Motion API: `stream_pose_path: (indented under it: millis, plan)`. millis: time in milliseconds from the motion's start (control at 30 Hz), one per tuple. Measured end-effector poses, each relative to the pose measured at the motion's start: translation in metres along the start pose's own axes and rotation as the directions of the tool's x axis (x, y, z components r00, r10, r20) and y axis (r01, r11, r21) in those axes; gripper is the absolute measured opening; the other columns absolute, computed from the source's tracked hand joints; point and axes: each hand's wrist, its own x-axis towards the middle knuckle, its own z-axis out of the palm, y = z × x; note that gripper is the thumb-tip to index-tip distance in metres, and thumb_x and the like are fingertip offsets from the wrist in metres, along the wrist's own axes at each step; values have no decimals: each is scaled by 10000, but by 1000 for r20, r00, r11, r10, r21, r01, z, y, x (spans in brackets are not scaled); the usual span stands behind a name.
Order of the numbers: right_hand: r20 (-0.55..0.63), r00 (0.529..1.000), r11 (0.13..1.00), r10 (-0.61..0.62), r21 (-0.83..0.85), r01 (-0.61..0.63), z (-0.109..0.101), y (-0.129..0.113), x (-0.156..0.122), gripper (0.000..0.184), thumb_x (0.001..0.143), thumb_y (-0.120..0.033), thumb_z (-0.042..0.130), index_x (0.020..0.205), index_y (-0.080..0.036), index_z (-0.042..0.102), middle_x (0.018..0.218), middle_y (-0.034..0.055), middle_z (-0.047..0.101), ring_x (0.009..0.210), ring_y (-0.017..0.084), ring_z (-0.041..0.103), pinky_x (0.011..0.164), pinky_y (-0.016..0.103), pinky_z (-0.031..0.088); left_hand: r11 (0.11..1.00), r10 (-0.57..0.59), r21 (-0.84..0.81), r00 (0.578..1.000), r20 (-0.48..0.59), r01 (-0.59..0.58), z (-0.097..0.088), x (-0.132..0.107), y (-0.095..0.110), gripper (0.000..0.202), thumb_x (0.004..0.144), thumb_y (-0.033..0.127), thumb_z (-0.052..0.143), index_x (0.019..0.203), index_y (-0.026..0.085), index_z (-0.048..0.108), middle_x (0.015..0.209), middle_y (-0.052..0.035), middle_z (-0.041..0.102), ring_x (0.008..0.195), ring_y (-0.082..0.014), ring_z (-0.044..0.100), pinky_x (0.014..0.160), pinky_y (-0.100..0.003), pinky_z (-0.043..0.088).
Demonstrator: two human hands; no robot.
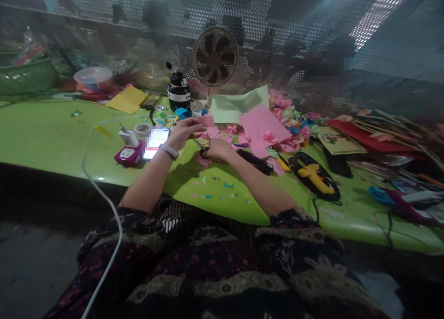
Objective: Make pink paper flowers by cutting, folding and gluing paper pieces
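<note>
— Pinched what?
— Pinched a small, flat pink paper piece in the left hand, fingertips closed on its lower edge; held just above the glossy green table.
— And gripped in the right hand?
— Clenched round dark-handled scissors; angled the thin blades up-left toward the paper; set near the left hand, apart from it.
— Surrounded by what?
— Ringed by pink scraps; flanked by a large matte pink sheet rightward, a lit phone leftward; backed by a round slatted fan.
</note>
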Motion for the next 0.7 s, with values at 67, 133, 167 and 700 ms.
stream_pose_path:
  millis: [67,133,167,700]
  plan:
    - [-4,1000,1000,9,29,-8,0,0,0,449,788,-420,723,1109,-105,716,1024,200,765,987,325,724,740,328,545,1000,-8,-17,1000,9,8,1,-1,1,349,671,334,851,864,172,609,904,-26,735,850,-157,749,640,-193,519]
    - [2,1000,998,13,61,-13,0,1,1,415,776,-387,745,1089,-116,719,990,185,771,948,311,731,721,319,549,1000,6,-24,1000,18,-5,1,-2,0,362,663,333,855,884,172,618,900,-26,736,804,-143,741,624,-190,514]
    - [7,1000,997,11,80,-11,0,2,1,401,773,-377,752,1078,-118,720,979,180,773,934,307,733,714,318,552,1000,15,-24,1000,23,-14,1,-2,0,364,660,335,856,894,171,630,894,-26,737,787,-135,733,624,-190,515]
    - [-25,991,255,129,967,-9,-11,50,-46,162,808,-134,700,931,-168,600,828,51,737,580,105,659,593,244,598,995,78,-78,978,194,-63,8,-15,11,371,682,390,887,875,155,676,850,-61,760,715,-155,742,577,-208,557]
